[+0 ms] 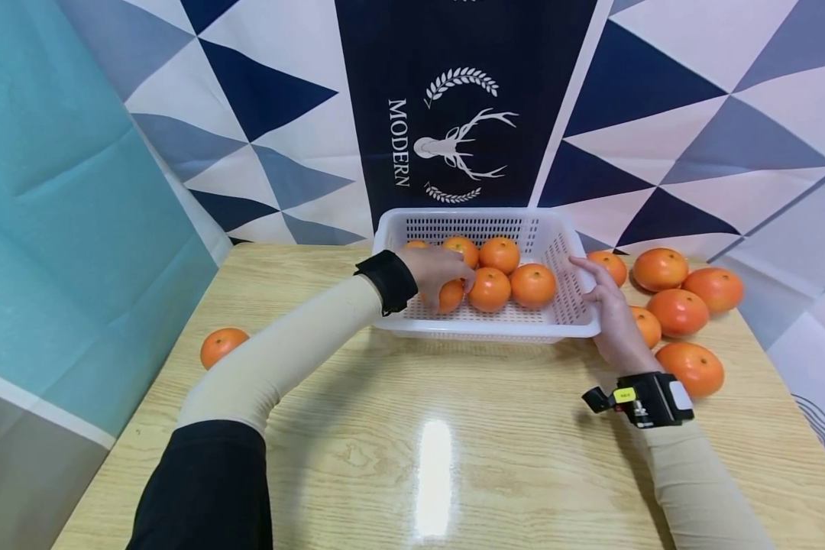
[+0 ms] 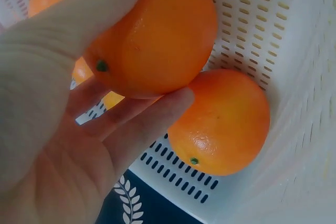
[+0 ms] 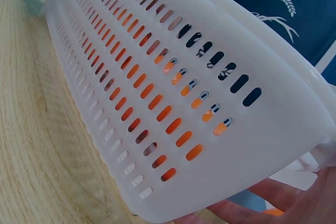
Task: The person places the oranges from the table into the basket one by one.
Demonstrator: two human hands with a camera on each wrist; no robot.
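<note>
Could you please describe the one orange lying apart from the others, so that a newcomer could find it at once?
Start at the white basket in the middle of the wooden table. Look far left, toward the teal wall. There a single orange lies near the table's edge, the only one on that side, outside the basket.

head view above, wrist views close; basket (image 1: 484, 330) shared

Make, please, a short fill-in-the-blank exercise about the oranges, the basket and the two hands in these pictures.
1. The left hand holds an orange inside the white ____.
2. The right hand rests on the basket's ____ side.
3. One orange lies alone on the ____ side of the wooden table.
4. The cloth behind the basket bears the word ____.

Missing words: basket; right; left; MODERN
</note>
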